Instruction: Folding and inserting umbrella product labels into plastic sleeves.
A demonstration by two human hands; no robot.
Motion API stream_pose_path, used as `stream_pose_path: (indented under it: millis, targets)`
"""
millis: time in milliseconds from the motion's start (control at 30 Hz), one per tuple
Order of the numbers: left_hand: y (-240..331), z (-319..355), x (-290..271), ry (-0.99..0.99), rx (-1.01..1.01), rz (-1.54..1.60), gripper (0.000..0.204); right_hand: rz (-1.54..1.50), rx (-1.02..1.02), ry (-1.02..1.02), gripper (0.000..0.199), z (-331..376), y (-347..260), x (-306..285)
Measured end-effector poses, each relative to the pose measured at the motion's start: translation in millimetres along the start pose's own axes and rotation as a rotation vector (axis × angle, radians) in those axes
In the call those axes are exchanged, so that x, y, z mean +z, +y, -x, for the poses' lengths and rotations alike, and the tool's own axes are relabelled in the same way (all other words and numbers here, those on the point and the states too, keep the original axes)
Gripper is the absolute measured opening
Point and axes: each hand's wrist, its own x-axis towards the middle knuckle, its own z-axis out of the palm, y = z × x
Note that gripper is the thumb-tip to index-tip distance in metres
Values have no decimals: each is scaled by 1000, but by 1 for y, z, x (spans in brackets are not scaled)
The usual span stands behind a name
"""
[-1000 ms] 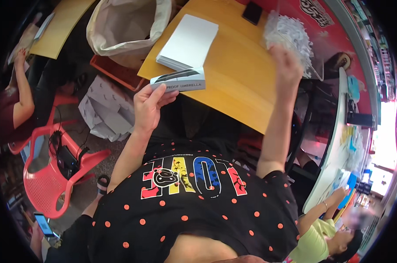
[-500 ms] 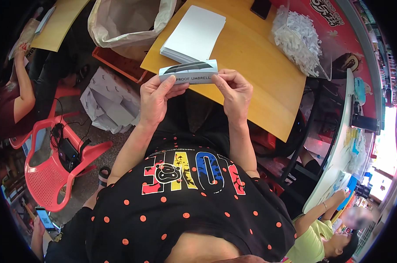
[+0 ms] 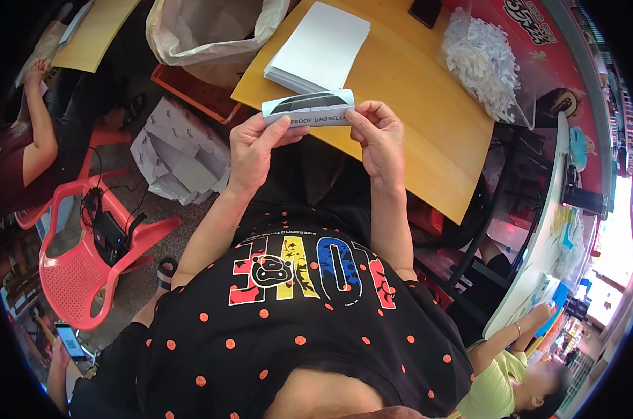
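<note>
Between my two hands is a light sheet of printed paper, curled over and showing a dark umbrella picture. My left hand pinches its left end, thumb on the front and fingers behind. At the other end, my right hand grips the right edge between thumb and fingers. Just beyond the curled sheet lies a stack of white paper on the yellow wooden table. The back of the sheet is hidden.
A clear bin of white paper strips and a dark phone are on the table. Left of it, a white sack stands by an orange crate. A red plastic chair holds a black device. Other people sit at both sides.
The whole view has shifted slightly. Both hands still hold the curled sheet, and its printed front is tilted a little differently.
</note>
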Motion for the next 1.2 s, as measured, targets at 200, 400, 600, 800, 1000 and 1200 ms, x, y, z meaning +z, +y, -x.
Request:
stream_pose_path:
  millis: [200, 400, 600, 800, 1000, 1200]
  targets:
    - [-2, 3, 3, -34, -12, -43, 22, -72, 134, -115, 14, 8, -2, 13]
    - [1, 4, 9, 46, -203, 91, 20, 6, 23, -93, 11, 8, 7, 17]
    - [-11, 0, 21, 157, -161, -1, 27, 193, -65, -110, 8, 14, 6, 25]
    - [-19, 1, 23, 194, -141, 60, 24, 187, -61, -119, 9, 10, 10, 17]
    - [-25, 3, 13, 134, -264, 200, 17, -1, 1, -93, 12, 4, 14, 11]
    - [-21, 6, 0, 7, -358, 426, 22, -103, 68, -85, 19, 0, 16, 2]
